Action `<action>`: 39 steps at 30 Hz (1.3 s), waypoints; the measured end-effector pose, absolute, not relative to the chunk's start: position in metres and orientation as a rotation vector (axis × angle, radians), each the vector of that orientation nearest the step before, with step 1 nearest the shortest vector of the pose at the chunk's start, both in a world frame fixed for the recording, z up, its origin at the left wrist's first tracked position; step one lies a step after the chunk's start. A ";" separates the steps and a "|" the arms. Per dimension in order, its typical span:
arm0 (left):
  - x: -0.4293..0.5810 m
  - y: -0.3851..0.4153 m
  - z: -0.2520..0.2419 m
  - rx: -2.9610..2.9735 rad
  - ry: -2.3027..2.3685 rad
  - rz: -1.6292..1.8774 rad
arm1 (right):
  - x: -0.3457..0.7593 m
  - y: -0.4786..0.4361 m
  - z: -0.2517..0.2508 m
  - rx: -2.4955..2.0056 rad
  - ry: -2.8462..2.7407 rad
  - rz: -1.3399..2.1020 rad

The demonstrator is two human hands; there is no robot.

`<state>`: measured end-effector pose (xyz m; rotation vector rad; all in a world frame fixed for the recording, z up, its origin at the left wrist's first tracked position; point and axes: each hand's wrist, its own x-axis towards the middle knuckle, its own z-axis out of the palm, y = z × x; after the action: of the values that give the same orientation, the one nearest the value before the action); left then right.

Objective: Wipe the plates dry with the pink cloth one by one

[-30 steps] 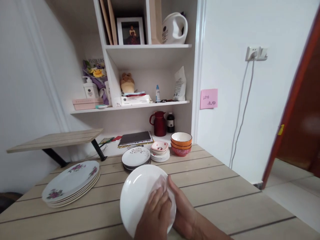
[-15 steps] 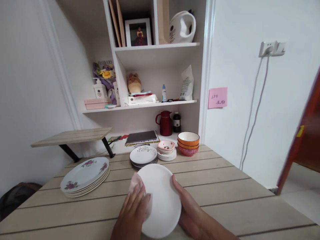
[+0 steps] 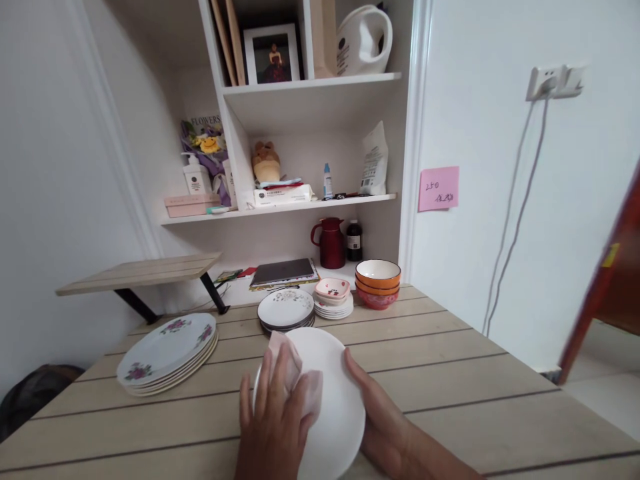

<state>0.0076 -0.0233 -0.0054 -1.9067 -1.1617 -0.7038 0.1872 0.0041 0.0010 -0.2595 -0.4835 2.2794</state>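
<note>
A plain white plate (image 3: 335, 407) is held tilted over the near part of the wooden table (image 3: 450, 373). My right hand (image 3: 380, 420) grips the plate's right rim, thumb on top. My left hand (image 3: 273, 427) lies flat on the plate's left side, fingers spread, pressing a pale pink cloth (image 3: 295, 373) against it. The cloth sticks out past my fingertips.
A stack of flowered plates (image 3: 167, 350) sits at the left. Behind the held plate are a stack of small patterned plates (image 3: 286, 310), a small pink dish on white saucers (image 3: 333, 297) and orange bowls (image 3: 377, 280). Shelves rise behind, with a red jug (image 3: 331, 243).
My left hand with the cloth slid from the plate's right side to its left edge, then up over the left half. The right hand keeps hold of the rim.
</note>
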 end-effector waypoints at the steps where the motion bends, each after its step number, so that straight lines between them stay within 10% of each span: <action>1: 0.006 -0.023 -0.005 -1.882 -1.173 -0.716 | 0.187 0.005 0.001 -0.270 -0.474 2.269; 27: 0.016 -0.020 -0.002 -2.221 -0.558 -0.750 | 0.186 0.008 -0.003 -0.392 -0.445 2.236; 39: -0.026 -0.022 -0.010 -2.114 -1.102 -0.731 | 0.179 -0.005 0.002 -0.469 -0.520 2.200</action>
<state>-0.0257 -0.0219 -0.0100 -2.1142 -1.1024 -0.7313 0.1792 -0.0054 0.0021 -0.4688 -0.5198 2.1995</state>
